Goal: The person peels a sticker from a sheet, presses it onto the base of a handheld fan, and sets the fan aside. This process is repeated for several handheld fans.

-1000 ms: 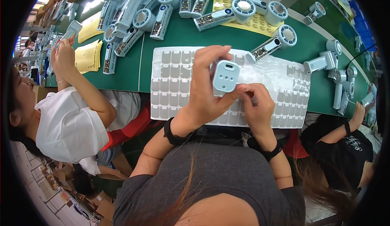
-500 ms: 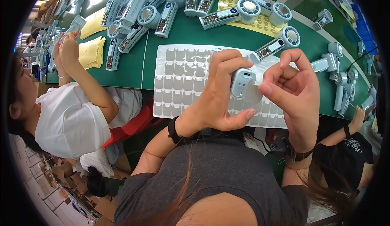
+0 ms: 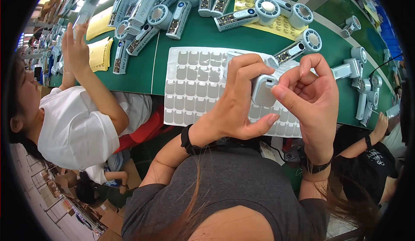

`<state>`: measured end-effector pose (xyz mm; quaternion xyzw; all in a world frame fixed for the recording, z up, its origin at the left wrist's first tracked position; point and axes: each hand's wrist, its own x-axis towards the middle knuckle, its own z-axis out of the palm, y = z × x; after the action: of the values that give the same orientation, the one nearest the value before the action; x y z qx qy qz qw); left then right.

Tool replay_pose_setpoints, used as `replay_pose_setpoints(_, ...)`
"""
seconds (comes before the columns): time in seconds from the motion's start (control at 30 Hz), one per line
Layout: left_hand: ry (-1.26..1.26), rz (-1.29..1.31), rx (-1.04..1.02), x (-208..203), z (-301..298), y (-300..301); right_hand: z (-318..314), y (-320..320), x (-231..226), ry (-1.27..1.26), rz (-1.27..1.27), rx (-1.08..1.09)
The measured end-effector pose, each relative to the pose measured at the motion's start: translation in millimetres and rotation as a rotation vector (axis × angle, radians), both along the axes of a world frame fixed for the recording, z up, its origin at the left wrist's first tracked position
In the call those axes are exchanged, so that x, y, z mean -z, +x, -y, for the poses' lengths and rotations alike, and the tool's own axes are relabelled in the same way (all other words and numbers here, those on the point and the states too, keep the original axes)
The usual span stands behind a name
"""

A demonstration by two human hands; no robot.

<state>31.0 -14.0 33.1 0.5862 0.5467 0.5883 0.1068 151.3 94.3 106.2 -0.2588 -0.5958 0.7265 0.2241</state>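
My left hand [image 3: 231, 100] is wrapped round a light-blue handheld fan [image 3: 256, 85], its base end with the charging port turned up toward me. A grey sticker [image 3: 265, 97] with rounded corners lies over that base face, its port notch lined up near the port. At the sticker's right edge, my right hand [image 3: 317, 102] pinches with thumb and forefinger, the other fingers curled. Beneath both hands lies a white sheet of grey stickers [image 3: 171, 68] in rows. Whether the sticker is fully pressed down cannot be made out.
Several light-blue fans [image 3: 179, 18] crowd the green table's [image 3: 142, 78] far side. A yellow printed sheet [image 3: 281, 31] lies under some of them; yellow sheets [image 3: 98, 50] are stacked at the left. One co-worker [image 3: 78, 124] sits at left, another [image 3: 367, 163] at right.
The grey sticker was held just off the fan's base, with the base's screw holes showing; now it covers that face. The co-worker at left has raised their hands.
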Motion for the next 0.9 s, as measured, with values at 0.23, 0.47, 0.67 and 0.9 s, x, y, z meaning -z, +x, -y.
replay_pose_setpoints(0.23,-0.004,0.007,-0.013,1.7,0.4,-0.6,0.5,-2.7,-0.1,-0.009,-0.014,-0.009)
replay_pose_setpoints(0.47,0.013,0.007,0.0,1.1,0.8,-2.6,4.5,-4.1,-0.5,0.073,-0.009,0.011)
replay_pose_setpoints(0.67,0.002,0.042,0.001,3.2,0.5,-0.7,4.9,-3.9,-1.1,0.175,0.023,0.013)
replay_pose_setpoints(0.9,0.054,0.13,0.039,10.1,0.0,2.9,-26.8,-1.6,-0.9,0.29,0.295,-0.177)
